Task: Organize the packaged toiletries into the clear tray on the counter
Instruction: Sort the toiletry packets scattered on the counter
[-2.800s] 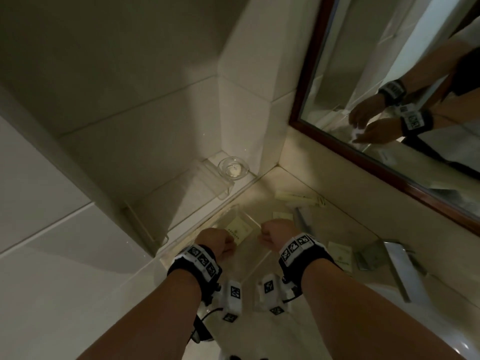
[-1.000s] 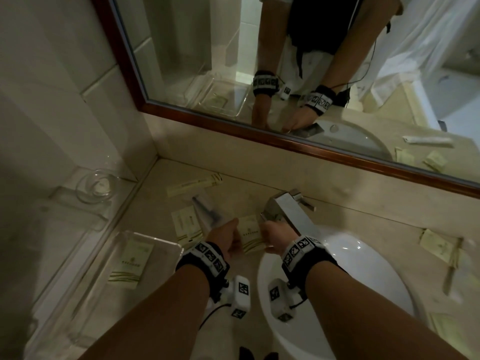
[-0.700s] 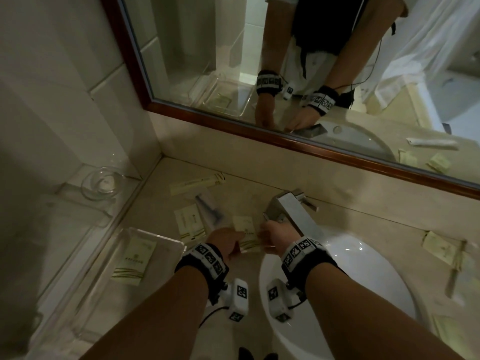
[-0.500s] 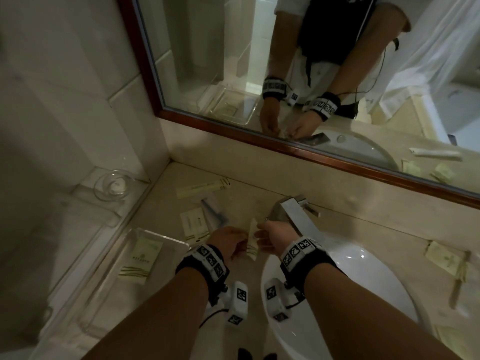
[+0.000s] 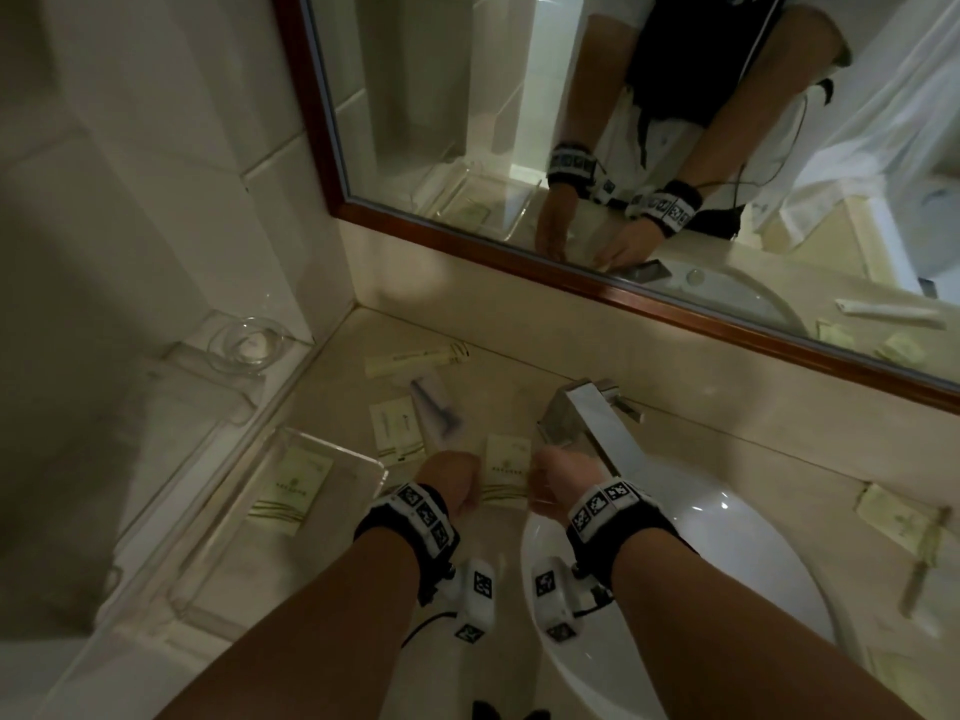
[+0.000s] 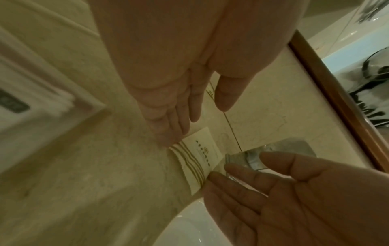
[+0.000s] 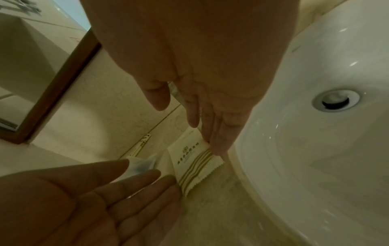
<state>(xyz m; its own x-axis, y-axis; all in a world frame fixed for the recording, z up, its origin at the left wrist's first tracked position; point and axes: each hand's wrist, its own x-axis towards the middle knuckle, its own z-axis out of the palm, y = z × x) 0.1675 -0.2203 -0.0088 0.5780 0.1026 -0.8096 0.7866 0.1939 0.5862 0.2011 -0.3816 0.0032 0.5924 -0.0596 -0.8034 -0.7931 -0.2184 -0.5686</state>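
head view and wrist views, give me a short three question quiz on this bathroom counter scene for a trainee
1. True or false: the clear tray already holds one cream packet.
2. Which hands touch the striped packet lying on the counter? A) left only B) right only C) both
3. Fill in: the striped packet lies between the clear tray and the white ____.

Key
1. True; one packet lies flat inside it.
2. C; the left hand and the right hand each have straight fingertips at opposite edges, with no closed grip.
3. Sink; the faucet stands just behind the packet.
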